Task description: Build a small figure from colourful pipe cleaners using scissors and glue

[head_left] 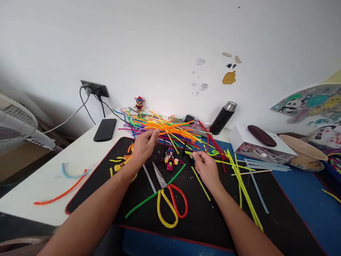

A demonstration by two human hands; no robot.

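My left hand (145,147) is closed in a pinch in front of a pile of orange craft strips (176,128); whether it grips one is unclear. Lower to the right, my right hand (205,167) pinches its fingertips beside a yellow-green strip (234,164) that runs behind it; what it holds is hidden. Between the hands, a small figure (169,159) in magenta, dark and yellow lies on the black mat (197,220). Nearer me, scissors (167,199) with one yellow and one red handle lie partly open across a green strip (141,205).
A phone (105,129) and a fan (18,122) are at the left. Behind the strips stands another small figure (139,104). A black flask (223,118), a white box (262,142) and a tan bowl (303,146) line the back right. Light blue strips (266,164) lie at the right.
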